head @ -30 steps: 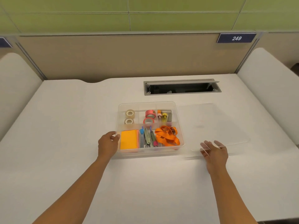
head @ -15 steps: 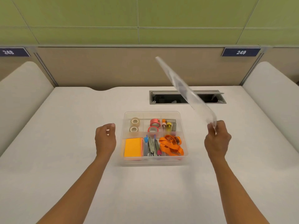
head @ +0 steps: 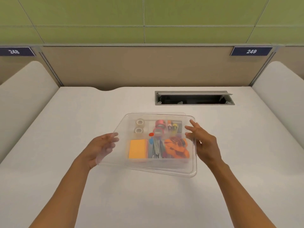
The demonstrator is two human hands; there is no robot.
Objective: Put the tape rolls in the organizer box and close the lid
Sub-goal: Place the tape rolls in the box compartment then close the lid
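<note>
Lid (head: 164,168): clear plastic, glossy, smooth, faint glare along edges; contents show thru it a bit hazy. Organizer box (head: 130,122): same clear plastic, smooth walls & dividers. Desk (head: 82,116): white, matt, smooth, looks like laminate. Clear tape rolls (head: 139,125): translucent glossy film w/ pale cores. Pink tape rolls (head: 159,126): look matt, paper-like. Sticky notes (head: 137,148): orange paper, flat matt. Orange strap (head: 176,148): looks like woven cloth, soft, crumpled. Back panel (head: 148,66): beige, matt, fabric-like. Cable slot frame (head: 194,92): grey, dull sheen, metal or plastic — can't tell.
</note>
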